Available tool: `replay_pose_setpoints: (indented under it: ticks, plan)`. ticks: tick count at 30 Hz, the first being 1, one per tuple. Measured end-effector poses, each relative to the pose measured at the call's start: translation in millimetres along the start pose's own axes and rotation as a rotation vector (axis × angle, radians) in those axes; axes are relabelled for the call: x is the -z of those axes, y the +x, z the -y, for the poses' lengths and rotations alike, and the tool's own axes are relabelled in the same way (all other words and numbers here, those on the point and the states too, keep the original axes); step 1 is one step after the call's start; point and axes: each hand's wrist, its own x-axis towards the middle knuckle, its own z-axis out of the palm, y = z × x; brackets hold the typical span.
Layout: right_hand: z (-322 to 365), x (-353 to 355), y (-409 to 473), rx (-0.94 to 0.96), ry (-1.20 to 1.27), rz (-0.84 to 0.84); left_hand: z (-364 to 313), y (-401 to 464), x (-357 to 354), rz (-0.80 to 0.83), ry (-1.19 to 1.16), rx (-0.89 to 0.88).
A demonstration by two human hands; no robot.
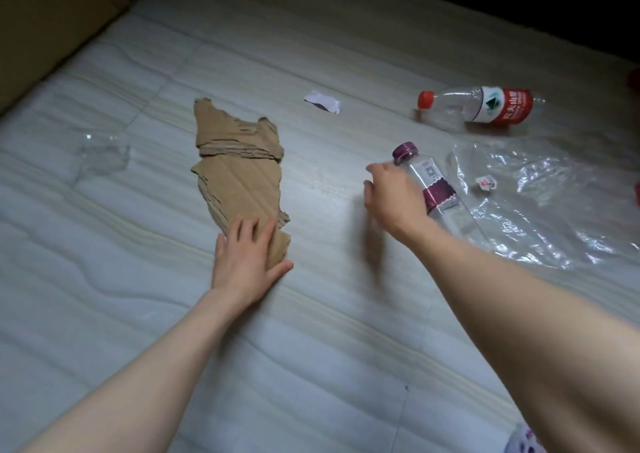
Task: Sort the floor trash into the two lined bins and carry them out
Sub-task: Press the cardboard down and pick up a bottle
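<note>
1. Two hands are reaching down to the pale grey striped floor [104, 314] at once, so the gathering step looks to be in hand; neither lined bin is showing in this view.
2. The left hand [247, 257] is lying flat with fingers spread on the near end of the torn brown corrugated cardboard piece [239, 168], pressing rather than gripping it, with the thumb resting on the floor beside it.
3. The right hand [393, 193] is curling around the clear plastic bottle with a purple cap and purple label [434, 189]; whether the fingers are fully closed on it I cannot tell.
4. Beyond the right hand are lying a clear bottle with a red cap and red label [485, 106] and, just to its right, a crumpled transparent plastic sheet [554, 203].
5. Between and beyond the hands is sitting a small white paper scrap [323, 101]; left of the left hand, a clear plastic fragment [104, 155].
6. Next, I judge, the left hand is needing to slip fingers under the cardboard edge to lift it.
</note>
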Motion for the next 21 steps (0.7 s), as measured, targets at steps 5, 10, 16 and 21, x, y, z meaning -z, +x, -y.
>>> replay_pose_setpoints:
  ticks: [5, 10, 16, 21]
  plan:
    - [-37, 11, -24, -0.333, -0.167, -0.009, -3, -6, 9, 0.007, -0.028, -0.037]
    - [-38, -5, -58, -0.437, -0.094, 0.090, -4, -33, -3, 0.066, 0.017, 0.038]
    - [-10, -11, -106, -0.285, 0.036, 0.204, 8, -85, -8, 0.085, -0.262, 0.141]
    - [9, -9, -134, -0.362, 0.320, 0.298, 11, -123, 13, 0.041, -0.511, 0.462]
